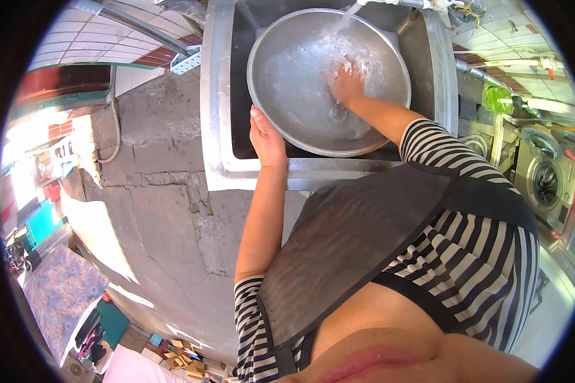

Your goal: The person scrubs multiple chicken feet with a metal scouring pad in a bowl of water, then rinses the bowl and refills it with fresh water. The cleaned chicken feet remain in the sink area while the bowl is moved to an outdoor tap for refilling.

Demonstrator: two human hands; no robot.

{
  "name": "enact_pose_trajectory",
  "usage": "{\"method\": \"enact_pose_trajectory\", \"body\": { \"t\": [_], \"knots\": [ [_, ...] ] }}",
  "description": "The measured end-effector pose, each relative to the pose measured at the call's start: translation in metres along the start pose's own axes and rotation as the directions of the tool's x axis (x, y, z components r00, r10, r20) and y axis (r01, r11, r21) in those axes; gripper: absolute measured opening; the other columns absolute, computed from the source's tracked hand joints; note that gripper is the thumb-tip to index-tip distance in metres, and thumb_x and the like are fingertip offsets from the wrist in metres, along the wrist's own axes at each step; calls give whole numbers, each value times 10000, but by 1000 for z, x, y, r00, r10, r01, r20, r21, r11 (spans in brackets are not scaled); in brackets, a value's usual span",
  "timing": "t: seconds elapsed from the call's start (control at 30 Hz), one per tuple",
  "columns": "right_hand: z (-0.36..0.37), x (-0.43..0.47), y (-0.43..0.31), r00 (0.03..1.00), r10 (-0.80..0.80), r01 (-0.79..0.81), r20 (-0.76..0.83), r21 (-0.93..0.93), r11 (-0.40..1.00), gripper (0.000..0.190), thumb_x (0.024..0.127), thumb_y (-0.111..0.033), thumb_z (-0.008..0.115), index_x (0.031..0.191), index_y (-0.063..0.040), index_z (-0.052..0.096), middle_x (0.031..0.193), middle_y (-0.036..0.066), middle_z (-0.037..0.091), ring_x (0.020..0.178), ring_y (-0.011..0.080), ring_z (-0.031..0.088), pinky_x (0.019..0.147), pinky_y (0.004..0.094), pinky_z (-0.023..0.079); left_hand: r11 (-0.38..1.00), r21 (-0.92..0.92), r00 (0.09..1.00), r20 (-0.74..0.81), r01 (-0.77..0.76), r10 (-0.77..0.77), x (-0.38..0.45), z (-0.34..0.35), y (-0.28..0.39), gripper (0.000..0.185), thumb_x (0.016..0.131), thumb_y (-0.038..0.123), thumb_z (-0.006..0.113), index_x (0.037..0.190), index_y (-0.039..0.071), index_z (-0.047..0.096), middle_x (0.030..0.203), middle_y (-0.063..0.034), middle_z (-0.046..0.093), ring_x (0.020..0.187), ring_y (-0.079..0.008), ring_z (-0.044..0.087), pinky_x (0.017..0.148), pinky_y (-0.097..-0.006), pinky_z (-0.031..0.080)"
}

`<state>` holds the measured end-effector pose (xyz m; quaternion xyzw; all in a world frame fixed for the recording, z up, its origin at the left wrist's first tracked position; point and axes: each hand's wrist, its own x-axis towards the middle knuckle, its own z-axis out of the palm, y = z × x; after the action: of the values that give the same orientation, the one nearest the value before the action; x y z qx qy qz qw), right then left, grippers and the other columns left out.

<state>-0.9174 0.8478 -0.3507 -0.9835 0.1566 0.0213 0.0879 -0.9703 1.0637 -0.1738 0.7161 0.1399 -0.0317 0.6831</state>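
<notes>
A large round metal basin (287, 86) sits tilted in a stainless steel sink (215, 119), with water in it. Water runs from a tap (359, 4) at the top and splashes inside the basin. My left hand (267, 139) is against the basin's outer rim at the lower left, its thumb by the edge and its other fingers mostly hidden. My right hand (347, 81) is in the splashing water inside the basin, partly blurred by foam and bubbles; whether its fingers hold anything is hidden.
Pipes run along the tiled wall at the right, near a green plastic bottle (498, 99) and a front-loading washing machine (546, 182). Cracked concrete floor (158, 215) lies left of the sink. Cardboard boxes (184, 359) and a patterned cloth-like cover (64, 297) are at the lower left.
</notes>
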Motion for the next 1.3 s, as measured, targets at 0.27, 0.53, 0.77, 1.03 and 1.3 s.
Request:
{"method": "enact_pose_trajectory", "body": {
  "t": [0.27,0.53,0.77,1.03,1.3],
  "knots": [
    [-81,77,-48,468,-837,878,284,-256,404,576,880,-411,515,1391,-165,418,1516,24,253,1429,221,105,1161,486,5,993,100,997,-49,57,-52,1,-6,-3,630,990,507,309,1291,-23,467,1200,-149,572,1073,-236,543,939,-321,407],
    [-168,32,99,567,-255,794,783,-438,422,731,906,-528,440,1404,-1,347,1517,79,248,1438,231,46,1150,468,-32,988,-17,988,17,156,-156,0,-5,-5,728,952,613,233,1306,21,466,842,-69,609,664,-154,575,585,-284,495],
    [-132,-109,-1,328,-750,12,575,791,612,607,994,-446,298,1461,-62,241,1454,144,352,1334,266,333,1097,351,248,978,-159,990,41,137,-132,-6,-1,6,849,925,665,202,1383,-39,320,846,-103,596,680,-169,579,570,-294,505],
    [-93,75,-188,831,-28,-556,555,831,-16,739,929,-515,389,1378,58,259,1376,280,376,1274,344,402,1040,459,323,977,-203,997,54,58,-48,-5,-3,-2,781,954,615,186,1270,-42,464,854,-53,604,634,-96,566,513,-205,455],
    [-72,112,-53,879,299,-477,372,713,514,536,938,-468,396,1285,-74,504,1281,163,516,1145,346,512,939,426,425,999,-39,1000,-2,7,-7,5,-8,-16,689,992,529,223,1300,-39,461,1080,-129,610,944,-217,580,831,-307,459]
  ]
}}
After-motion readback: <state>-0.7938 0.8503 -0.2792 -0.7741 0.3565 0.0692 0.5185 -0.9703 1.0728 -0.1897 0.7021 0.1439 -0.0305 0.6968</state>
